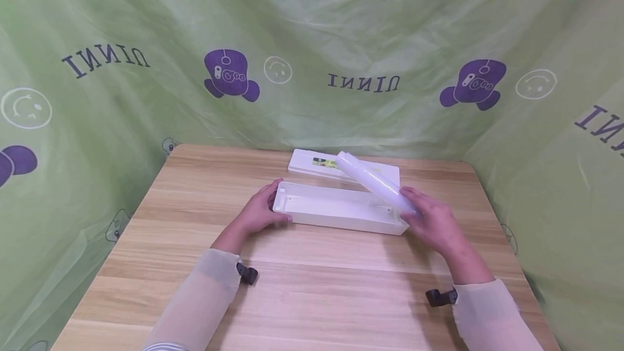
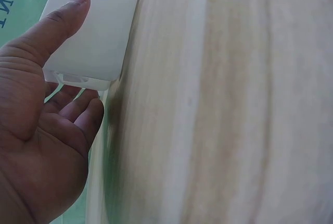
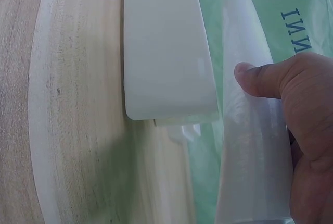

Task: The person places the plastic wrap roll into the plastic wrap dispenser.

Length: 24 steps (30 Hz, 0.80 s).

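Observation:
A long white open-topped box (image 1: pixel 336 221) lies on the wooden table in the head view. My left hand (image 1: pixel 258 211) grips its left end, thumb on the front wall and fingers round the end; the left wrist view shows the thumb (image 2: pixel 73 13) on the white wall. My right hand (image 1: pixel 431 221) holds a roll of clear plastic film (image 1: pixel 372 180) by its near end. The roll slants up to the left over the box's right part. In the right wrist view the thumb (image 3: pixel 255 81) presses on the roll (image 3: pixel 250 146), beside the box (image 3: pixel 166 52).
Behind the box lies a flat white lid (image 1: pixel 304 161) with a green label (image 1: pixel 324 162), partly covered by the roll. The wooden table (image 1: pixel 317 291) extends toward me. A green printed curtain (image 1: pixel 312 26) hangs at the back and both sides.

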{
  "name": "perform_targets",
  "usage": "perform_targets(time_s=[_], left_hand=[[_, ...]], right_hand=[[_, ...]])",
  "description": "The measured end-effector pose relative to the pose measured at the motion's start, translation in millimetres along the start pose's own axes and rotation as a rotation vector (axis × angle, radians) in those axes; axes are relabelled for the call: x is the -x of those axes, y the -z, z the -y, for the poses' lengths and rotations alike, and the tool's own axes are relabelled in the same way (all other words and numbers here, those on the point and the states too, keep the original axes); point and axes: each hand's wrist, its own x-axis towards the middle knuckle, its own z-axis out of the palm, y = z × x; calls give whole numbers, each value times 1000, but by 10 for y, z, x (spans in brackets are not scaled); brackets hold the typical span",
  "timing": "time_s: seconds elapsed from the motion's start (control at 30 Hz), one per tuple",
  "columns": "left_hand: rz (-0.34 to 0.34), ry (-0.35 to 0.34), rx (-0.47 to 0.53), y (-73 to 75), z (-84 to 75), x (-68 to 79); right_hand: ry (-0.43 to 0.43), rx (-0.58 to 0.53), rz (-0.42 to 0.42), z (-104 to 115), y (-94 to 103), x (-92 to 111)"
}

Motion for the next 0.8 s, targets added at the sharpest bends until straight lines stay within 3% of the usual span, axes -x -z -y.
perform_targets(time_s=[0.8], left_hand=[[-8,13,-26,1,-8,1]], right_hand=[[18,3,17,87,-31,-72]])
